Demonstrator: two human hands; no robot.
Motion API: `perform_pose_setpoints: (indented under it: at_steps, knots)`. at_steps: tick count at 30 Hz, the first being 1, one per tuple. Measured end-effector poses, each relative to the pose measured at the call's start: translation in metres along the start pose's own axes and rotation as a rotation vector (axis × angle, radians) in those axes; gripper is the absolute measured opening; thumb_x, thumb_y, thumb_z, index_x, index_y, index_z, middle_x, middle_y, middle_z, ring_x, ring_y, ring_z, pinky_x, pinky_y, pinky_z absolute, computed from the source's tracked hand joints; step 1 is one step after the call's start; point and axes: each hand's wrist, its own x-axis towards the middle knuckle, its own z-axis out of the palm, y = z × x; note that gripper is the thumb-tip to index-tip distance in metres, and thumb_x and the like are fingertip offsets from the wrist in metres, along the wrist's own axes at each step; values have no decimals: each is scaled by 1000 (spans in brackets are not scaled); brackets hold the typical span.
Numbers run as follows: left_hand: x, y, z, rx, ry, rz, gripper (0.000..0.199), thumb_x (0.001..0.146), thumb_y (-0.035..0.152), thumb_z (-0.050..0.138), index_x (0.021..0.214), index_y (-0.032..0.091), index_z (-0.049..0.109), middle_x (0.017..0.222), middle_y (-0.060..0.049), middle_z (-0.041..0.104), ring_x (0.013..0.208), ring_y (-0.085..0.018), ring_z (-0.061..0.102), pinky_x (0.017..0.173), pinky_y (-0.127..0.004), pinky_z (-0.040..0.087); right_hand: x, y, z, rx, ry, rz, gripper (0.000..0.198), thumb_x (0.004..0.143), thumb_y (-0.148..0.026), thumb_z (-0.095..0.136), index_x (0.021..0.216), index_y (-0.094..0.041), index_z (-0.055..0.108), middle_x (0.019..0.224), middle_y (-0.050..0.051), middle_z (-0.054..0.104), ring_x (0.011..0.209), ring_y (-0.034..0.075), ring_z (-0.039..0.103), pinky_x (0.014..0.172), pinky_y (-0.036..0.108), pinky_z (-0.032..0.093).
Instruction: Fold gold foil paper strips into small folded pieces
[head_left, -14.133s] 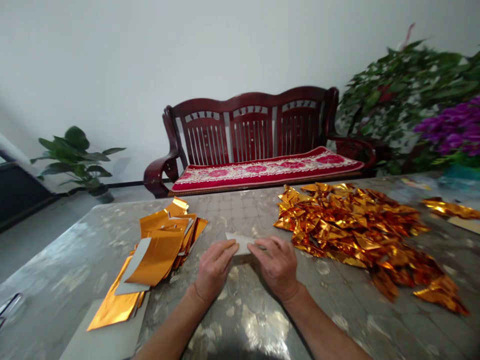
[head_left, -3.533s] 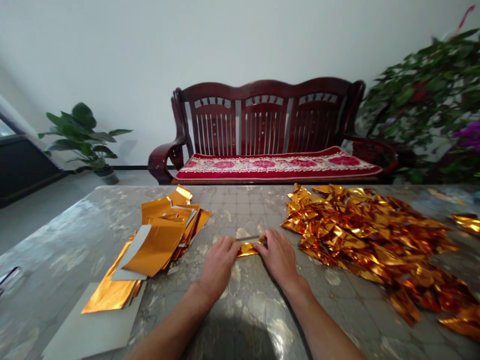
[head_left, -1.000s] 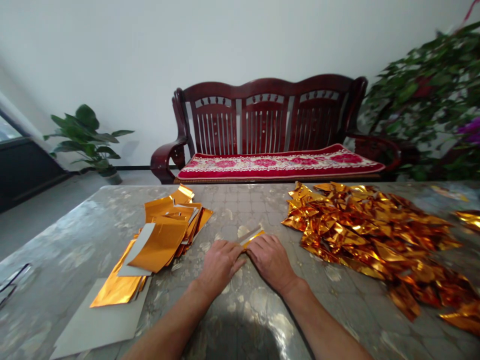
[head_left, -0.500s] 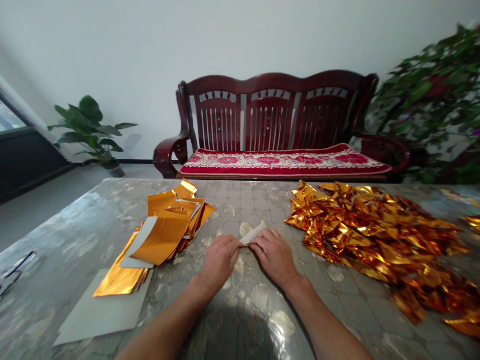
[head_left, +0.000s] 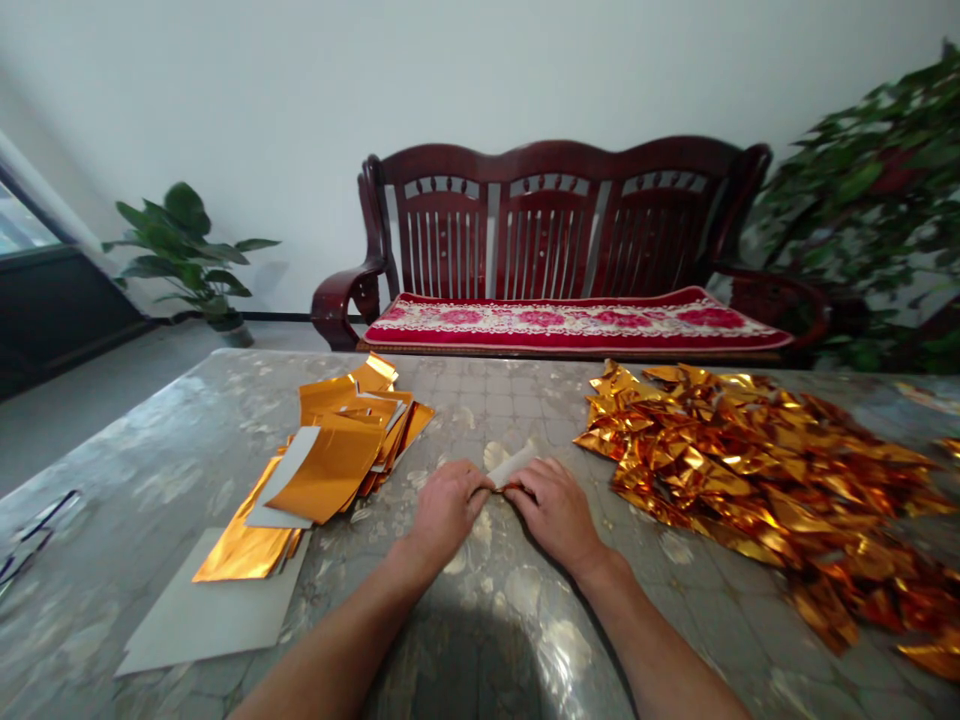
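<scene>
At the middle of the table, my left hand point(head_left: 450, 505) and my right hand point(head_left: 553, 510) both pinch the near edge of one sheet of foil paper point(head_left: 513, 464). Its pale grey back faces up, and a thin gold strip shows along the edge between my fingertips. Part of the sheet is hidden under my right fingers. To the left lies a loose stack of gold foil sheets point(head_left: 330, 465), some with the grey side up. Folded gold foil pieces point(head_left: 720, 460) form a large heap to the right.
Under the stack lie larger grey sheets point(head_left: 217, 610). A pair of glasses point(head_left: 37, 535) rests at the table's left edge. Beyond the patterned table point(head_left: 487, 390) stands a dark wooden bench point(head_left: 544, 230) with a red cushion. Plants flank it on both sides.
The paper's near edge now shows more gold, turned up between my fingertips. Both hands stay almost in place, and the whole view has shifted slightly.
</scene>
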Motion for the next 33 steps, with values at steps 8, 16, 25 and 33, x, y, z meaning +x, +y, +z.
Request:
perform_pose_setpoints:
  at_steps: [8, 16, 25, 33]
  knots:
    - [1, -2, 1, -34, 2, -4, 16, 89, 16, 57, 89, 21, 72, 89, -3, 66, 88, -17, 61, 80, -27, 45, -1, 0, -1, -36, -18, 16, 19, 96, -31, 54, 84, -22, 65, 89, 1, 64, 91, 18, 52, 79, 29, 36]
    - [-5, -3, 1, -51, 5, 7, 19, 88, 11, 56, 89, 21, 72, 91, -2, 68, 91, -17, 61, 86, -28, 45, 2, -2, -1, -75, -63, 36, 20, 96, -34, 55, 82, -23, 64, 88, 1, 62, 91, 19, 51, 76, 30, 33]
    - [-6, -4, 0, -60, -14, 4, 23, 86, 7, 54, 91, 21, 71, 93, -2, 68, 92, -17, 61, 87, -28, 45, 4, -7, 3, -189, -60, 97, 21, 97, -35, 54, 82, -22, 63, 90, 2, 62, 93, 21, 51, 76, 32, 31]
    - [-5, -3, 0, -36, -24, -5, 30, 84, 3, 50, 94, 21, 72, 92, -3, 68, 92, -18, 60, 86, -29, 45, 6, -11, 7, -274, -59, 136, 19, 96, -33, 54, 83, -22, 61, 92, 2, 63, 92, 21, 51, 74, 33, 29]
